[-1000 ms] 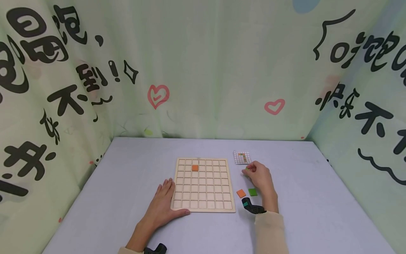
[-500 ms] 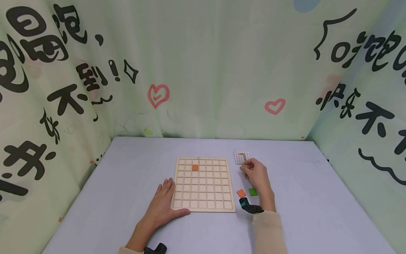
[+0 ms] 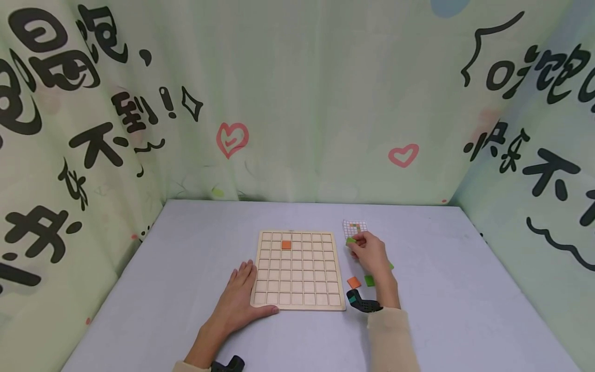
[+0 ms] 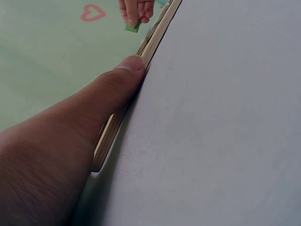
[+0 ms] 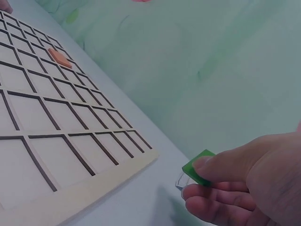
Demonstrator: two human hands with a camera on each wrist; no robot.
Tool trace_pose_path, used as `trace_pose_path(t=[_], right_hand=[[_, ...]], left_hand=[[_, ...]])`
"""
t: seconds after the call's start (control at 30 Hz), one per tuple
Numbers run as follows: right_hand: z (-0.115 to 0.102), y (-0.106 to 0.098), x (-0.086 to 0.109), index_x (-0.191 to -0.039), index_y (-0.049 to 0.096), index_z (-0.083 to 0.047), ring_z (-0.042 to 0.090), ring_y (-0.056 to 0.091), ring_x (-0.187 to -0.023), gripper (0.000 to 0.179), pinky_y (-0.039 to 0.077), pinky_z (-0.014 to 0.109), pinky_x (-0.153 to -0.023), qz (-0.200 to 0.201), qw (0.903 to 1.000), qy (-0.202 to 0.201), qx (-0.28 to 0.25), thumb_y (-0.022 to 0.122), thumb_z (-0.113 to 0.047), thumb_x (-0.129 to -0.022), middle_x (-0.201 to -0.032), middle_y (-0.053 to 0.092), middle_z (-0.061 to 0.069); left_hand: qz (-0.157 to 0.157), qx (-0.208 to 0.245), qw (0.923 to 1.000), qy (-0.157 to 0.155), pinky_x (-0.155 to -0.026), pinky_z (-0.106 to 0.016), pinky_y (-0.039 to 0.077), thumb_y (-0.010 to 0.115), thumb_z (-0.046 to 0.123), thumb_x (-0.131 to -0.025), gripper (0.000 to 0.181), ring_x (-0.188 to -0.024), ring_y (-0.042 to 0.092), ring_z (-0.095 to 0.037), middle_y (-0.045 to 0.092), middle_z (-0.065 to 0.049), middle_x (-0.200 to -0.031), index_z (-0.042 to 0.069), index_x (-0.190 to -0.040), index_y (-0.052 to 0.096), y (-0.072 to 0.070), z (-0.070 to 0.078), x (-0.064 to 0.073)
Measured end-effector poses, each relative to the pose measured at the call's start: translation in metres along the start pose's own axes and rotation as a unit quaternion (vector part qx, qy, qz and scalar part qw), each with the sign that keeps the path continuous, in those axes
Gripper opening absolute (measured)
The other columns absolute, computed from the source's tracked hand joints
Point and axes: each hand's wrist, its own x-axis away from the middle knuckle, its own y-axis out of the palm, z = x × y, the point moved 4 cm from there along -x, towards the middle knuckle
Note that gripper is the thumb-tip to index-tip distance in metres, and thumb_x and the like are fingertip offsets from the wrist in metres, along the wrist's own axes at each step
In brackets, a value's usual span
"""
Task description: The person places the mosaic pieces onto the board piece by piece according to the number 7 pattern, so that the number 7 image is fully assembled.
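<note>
A wooden grid board (image 3: pixel 297 268) lies on the table with one orange square tile (image 3: pixel 286 245) in a cell of its second row from the far edge. My left hand (image 3: pixel 241 294) rests against the board's near left corner, fingers straight along the left side and thumb at the front edge (image 4: pixel 129 101). Between thumb and fingers, my right hand (image 3: pixel 372 253) pinches a green square tile (image 5: pixel 197 165), held above the table just right of the board. Below the right hand lie a loose orange tile (image 3: pixel 354 282) and a green tile (image 3: pixel 369 281).
A small printed grid card (image 3: pixel 355 226) with a coloured pattern lies beyond the right hand, partly covered by it. Another green tile (image 3: pixel 391 266) peeks out behind the right wrist. A lettered curtain (image 3: pixel 288 103) surrounds the white table (image 3: pixel 209 222).
My right hand has moved left toward the board, carrying the green tile in front of the card. A green tile behind the wrist has come into sight. My left hand stays put.
</note>
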Motion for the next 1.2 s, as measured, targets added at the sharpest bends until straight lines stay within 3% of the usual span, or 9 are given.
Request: trace_pose_path(t=[0.37, 1.2], right_hand=[[-0.008, 0.010, -0.001, -0.114, 0.059, 0.001, 0.014, 0.066, -0.069, 0.026, 0.059, 0.026, -0.063, -0.020, 0.9994, -0.014, -0.023, 0.067, -0.015, -0.096, -0.095, 0.065, 0.015], [-0.027, 0.033, 0.001, -0.119, 0.063, -0.002, 0.017, 0.060, -0.078, 0.025, 0.051, 0.023, -0.062, -0.023, 0.9977, -0.064, 0.006, 0.061, -0.009, -0.095, -0.099, 0.063, 0.013]], left_hand=[[0.008, -0.005, 0.9999, 0.009, -0.128, -0.050, 0.018, 0.075, 0.074, -0.068, 0.124, -0.155, 0.022, -0.036, 0.028, -0.022, -0.163, -0.005, -0.153, 0.033, -0.001, 0.000, 0.000], [0.006, -0.010, 0.9999, 0.005, -0.128, -0.051, 0.019, 0.074, 0.074, -0.070, 0.123, -0.155, 0.021, -0.036, 0.027, -0.022, -0.164, -0.006, -0.153, 0.032, -0.002, 0.002, 0.001]])
